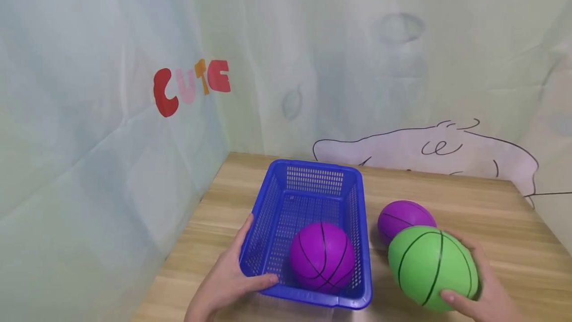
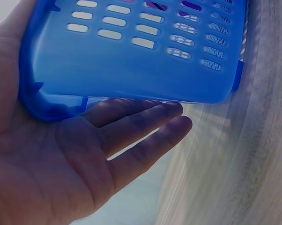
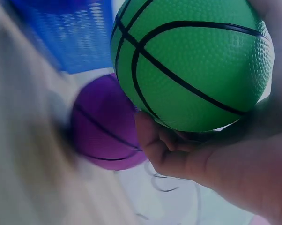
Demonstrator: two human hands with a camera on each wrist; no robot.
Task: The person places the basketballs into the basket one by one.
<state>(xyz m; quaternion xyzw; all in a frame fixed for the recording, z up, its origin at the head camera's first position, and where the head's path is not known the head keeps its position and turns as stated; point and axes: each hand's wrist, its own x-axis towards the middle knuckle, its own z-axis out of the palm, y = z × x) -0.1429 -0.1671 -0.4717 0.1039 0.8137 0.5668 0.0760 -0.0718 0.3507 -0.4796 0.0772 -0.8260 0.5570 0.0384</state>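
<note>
My left hand (image 1: 228, 272) holds the blue plastic basket (image 1: 368, 262) by its near left corner. The thumb lies over the near rim, while the other fingers (image 2: 145, 150) stretch along the outer wall in the left wrist view. Inside the basket, toward its near end, sits a purple ball (image 1: 322, 257) with black lines. To the right of the basket, my right hand (image 1: 487, 287) grips a green ball (image 1: 431, 267), also marked with black lines. In the right wrist view, curled fingers (image 3: 152, 145) support the green ball, which appears raised above the table.
A second purple ball (image 1: 404, 215) rests on the wood-grain table (image 1: 500, 232), just behind the green one and partly covered by it. Pale fabric walls (image 1: 111, 163) border the table at the left and back, with coloured letters and a line drawing on them.
</note>
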